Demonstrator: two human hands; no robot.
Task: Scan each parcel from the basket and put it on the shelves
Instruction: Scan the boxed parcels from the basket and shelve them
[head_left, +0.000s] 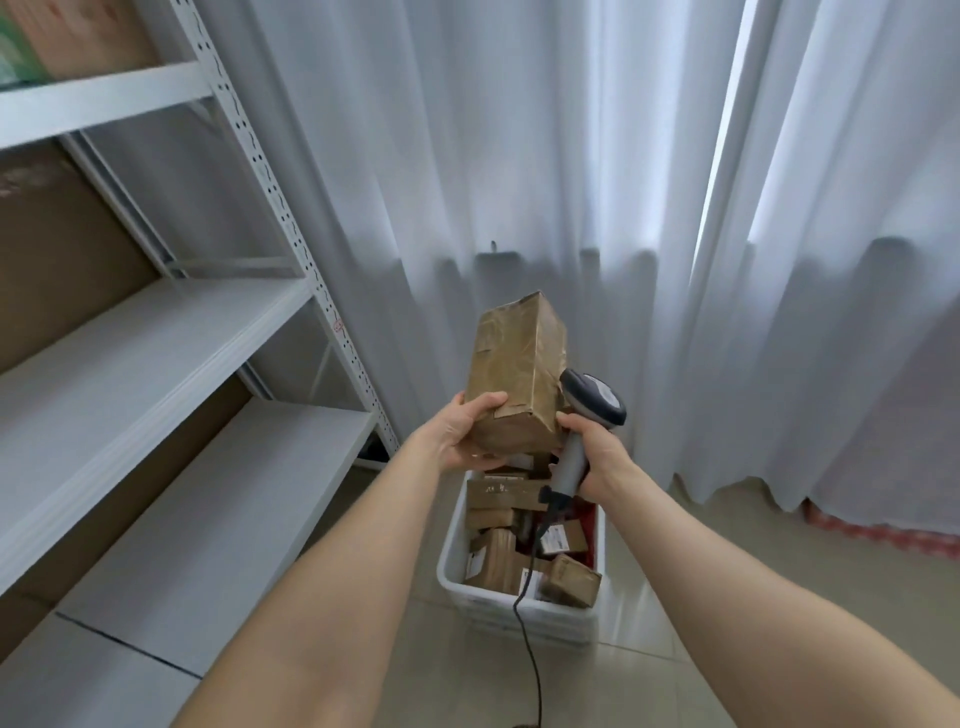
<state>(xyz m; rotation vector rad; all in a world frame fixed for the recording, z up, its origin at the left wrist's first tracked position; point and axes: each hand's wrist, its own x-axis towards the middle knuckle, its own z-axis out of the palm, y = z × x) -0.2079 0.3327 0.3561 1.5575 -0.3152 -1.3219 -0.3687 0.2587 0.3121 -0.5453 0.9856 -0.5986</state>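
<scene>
Careful: left hand (466, 432), grip curled round just the foot of the tall parcel (516, 370) above the basket (519, 621), right hand (598, 460) clasping the scanner (593, 399); top-heavy, it could topple!

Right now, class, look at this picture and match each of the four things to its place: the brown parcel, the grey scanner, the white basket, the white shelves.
Things:
1. brown taped cardboard parcel
2. grey handheld barcode scanner
3. white plastic basket
4. white metal shelves

Places:
A. standing on the beige tiled floor
B. gripped in the right hand
C. held up by the left hand
D. along the left side of the picture

Pairs: 1-C, 2-B, 3-A, 4-D
</scene>
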